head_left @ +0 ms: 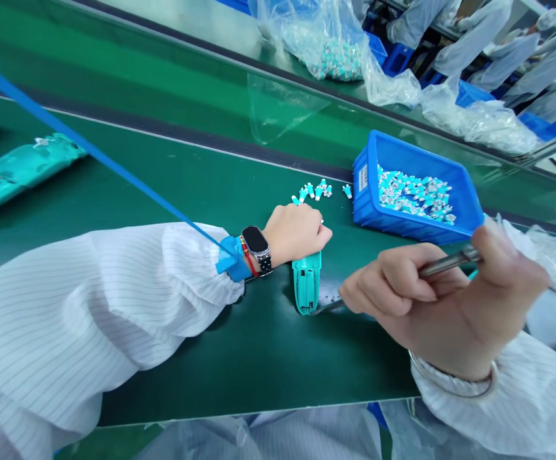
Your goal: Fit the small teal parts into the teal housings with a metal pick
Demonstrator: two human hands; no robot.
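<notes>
My left hand [297, 231] is closed over the far end of a small teal plastic housing [306, 282] that lies on the green mat [201, 191]. My right hand [445, 306] pinches metal tweezers [445, 262]; their tip reaches the near end of the housing. A smartwatch, a red cord and a blue wrist strap [232, 259] sit on my left wrist. Several tiny teal-and-white parts [313, 190] lie loose just beyond my left hand.
A blue bin [368, 191] full of the same small parts stands at the right. Teal housings [19, 169] lie at the far left. Clear plastic bags [325, 38] of parts rest on the far side of the belt. Other people in white coats [521, 51] work at the upper right.
</notes>
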